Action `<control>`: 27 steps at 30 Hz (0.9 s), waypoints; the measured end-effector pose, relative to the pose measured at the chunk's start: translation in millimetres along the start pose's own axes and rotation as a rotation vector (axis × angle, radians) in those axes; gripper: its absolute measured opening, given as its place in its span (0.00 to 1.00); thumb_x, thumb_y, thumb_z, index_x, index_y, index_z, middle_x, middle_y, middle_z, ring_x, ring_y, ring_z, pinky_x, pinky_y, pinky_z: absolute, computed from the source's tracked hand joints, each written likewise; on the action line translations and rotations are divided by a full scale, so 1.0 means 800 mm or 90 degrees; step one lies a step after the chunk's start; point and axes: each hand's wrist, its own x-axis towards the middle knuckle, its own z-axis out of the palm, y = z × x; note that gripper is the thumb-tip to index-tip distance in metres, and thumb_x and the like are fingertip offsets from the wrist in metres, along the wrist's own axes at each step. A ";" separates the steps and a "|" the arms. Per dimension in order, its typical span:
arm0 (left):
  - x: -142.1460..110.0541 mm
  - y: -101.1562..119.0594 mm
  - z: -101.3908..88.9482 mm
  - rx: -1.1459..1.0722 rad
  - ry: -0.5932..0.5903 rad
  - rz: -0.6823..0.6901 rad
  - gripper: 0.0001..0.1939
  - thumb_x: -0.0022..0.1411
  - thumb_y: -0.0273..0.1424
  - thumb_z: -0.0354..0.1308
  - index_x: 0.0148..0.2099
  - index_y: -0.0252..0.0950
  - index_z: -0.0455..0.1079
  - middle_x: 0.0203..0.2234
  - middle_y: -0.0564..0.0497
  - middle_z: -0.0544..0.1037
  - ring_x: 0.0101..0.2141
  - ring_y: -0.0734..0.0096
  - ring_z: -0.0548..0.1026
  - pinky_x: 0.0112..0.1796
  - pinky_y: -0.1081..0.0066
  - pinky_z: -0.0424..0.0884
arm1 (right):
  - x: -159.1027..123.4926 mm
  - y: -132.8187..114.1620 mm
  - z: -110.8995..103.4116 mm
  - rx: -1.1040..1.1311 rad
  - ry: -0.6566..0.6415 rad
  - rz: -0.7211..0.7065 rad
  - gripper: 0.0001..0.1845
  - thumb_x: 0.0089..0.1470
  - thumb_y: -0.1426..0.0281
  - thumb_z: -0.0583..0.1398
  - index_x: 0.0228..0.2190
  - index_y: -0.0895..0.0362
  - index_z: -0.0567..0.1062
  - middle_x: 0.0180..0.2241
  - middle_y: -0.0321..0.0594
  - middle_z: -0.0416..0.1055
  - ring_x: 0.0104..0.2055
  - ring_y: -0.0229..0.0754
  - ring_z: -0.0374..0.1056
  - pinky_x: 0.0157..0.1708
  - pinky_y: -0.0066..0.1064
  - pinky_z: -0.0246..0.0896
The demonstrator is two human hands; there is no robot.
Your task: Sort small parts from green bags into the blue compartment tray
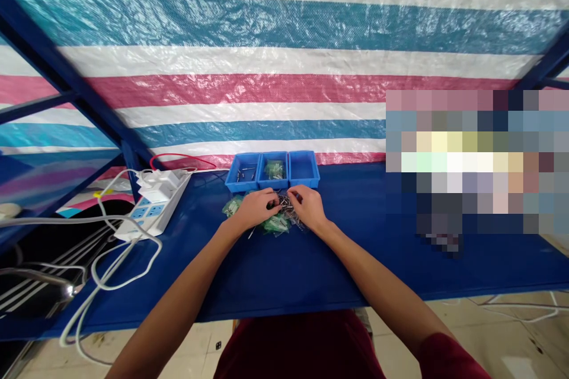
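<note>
My left hand [255,210] and my right hand [310,206] meet over a pile of small, thin metal parts [287,204] on the blue table. Fingers and thumb of my left hand curl in at the pile's left side. On the other side, the thumb and forefinger of my right hand are pinched together; what either hand holds is too small to tell. Green-tinted plastic bags [276,224] lie under and beside my hands. Just behind stand three blue bins: the left bin [231,181] has several slim metal pieces, the middle bin [265,182] a green-tinted bag, then the right bin [304,170].
A white power strip [153,213] with plugs and looping white cables [100,272] occupies the table's left end. Blue frame bars [84,89] slope at both sides. Striped plastic sheeting [267,89] hangs behind the table [288,284]. A pixelated patch hides the right side.
</note>
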 end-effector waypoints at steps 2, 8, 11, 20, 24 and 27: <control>0.000 0.003 0.001 0.012 -0.005 0.001 0.09 0.58 0.35 0.53 0.31 0.37 0.71 0.30 0.50 0.73 0.27 0.69 0.70 0.29 0.72 0.62 | 0.000 0.000 0.000 0.002 0.000 0.001 0.12 0.58 0.68 0.52 0.32 0.55 0.76 0.31 0.39 0.75 0.27 0.38 0.67 0.31 0.29 0.61; 0.000 0.008 -0.002 0.034 0.037 -0.005 0.07 0.56 0.29 0.52 0.31 0.38 0.72 0.28 0.51 0.74 0.27 0.69 0.71 0.29 0.73 0.61 | -0.001 0.000 0.001 0.005 -0.002 0.004 0.12 0.58 0.69 0.53 0.32 0.55 0.76 0.31 0.39 0.75 0.27 0.38 0.67 0.32 0.29 0.62; -0.001 0.009 -0.006 0.009 0.095 -0.003 0.08 0.59 0.30 0.50 0.33 0.38 0.71 0.28 0.51 0.75 0.28 0.70 0.71 0.31 0.74 0.62 | -0.001 -0.002 0.000 0.015 0.000 0.010 0.12 0.59 0.68 0.53 0.35 0.55 0.76 0.32 0.39 0.75 0.28 0.38 0.68 0.32 0.29 0.62; -0.003 0.005 -0.010 -0.118 0.169 0.075 0.13 0.66 0.35 0.49 0.37 0.37 0.74 0.32 0.47 0.78 0.34 0.67 0.75 0.38 0.71 0.67 | -0.002 -0.004 -0.001 0.040 -0.016 -0.036 0.13 0.62 0.66 0.53 0.40 0.55 0.76 0.35 0.40 0.74 0.33 0.39 0.69 0.35 0.29 0.62; -0.003 0.003 -0.005 -0.137 0.253 0.090 0.13 0.66 0.35 0.50 0.36 0.37 0.74 0.30 0.48 0.79 0.32 0.69 0.76 0.37 0.73 0.69 | -0.002 -0.004 0.000 0.049 -0.030 -0.045 0.13 0.62 0.66 0.53 0.37 0.56 0.76 0.32 0.40 0.73 0.33 0.39 0.68 0.34 0.28 0.61; -0.003 0.003 -0.002 -0.135 0.306 0.093 0.14 0.67 0.36 0.50 0.35 0.36 0.74 0.27 0.50 0.79 0.28 0.72 0.76 0.34 0.74 0.69 | -0.002 -0.005 -0.001 0.057 -0.043 -0.050 0.12 0.62 0.65 0.53 0.36 0.56 0.76 0.31 0.39 0.72 0.32 0.39 0.68 0.33 0.27 0.59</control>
